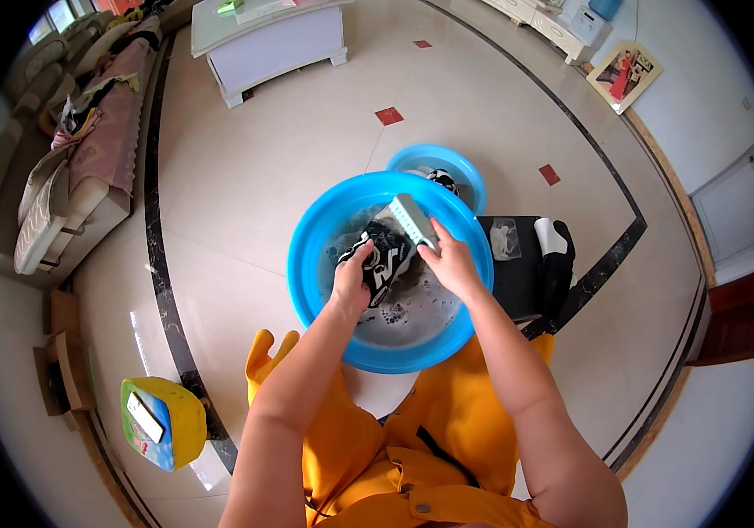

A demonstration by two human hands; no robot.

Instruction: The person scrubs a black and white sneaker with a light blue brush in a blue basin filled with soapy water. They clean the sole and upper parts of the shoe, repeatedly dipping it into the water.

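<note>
A black-and-white shoe (387,267) is in my left hand (351,280), thumb on top, above the grey soapy water of a large blue plastic basin (314,310). My right hand (449,264) grips a pale grey-green scrubbing brush (411,216). Its bristles face the shoe's far right side, and I cannot tell whether they are pressed on it. Foam and bubbles (395,313) float on the water near the shoe. Behind the large basin, and partly hidden by it, stands a smaller blue basin (473,175) with another black-and-white shoe (443,179) inside.
Right of the basin is a black stool-like surface (515,277) with a clear packet (505,239) and a black-and-white item (554,257). A yellow stool (189,422) carrying a phone (145,417) stands at lower left. Beyond are a sofa (103,204) and a low white table (278,49).
</note>
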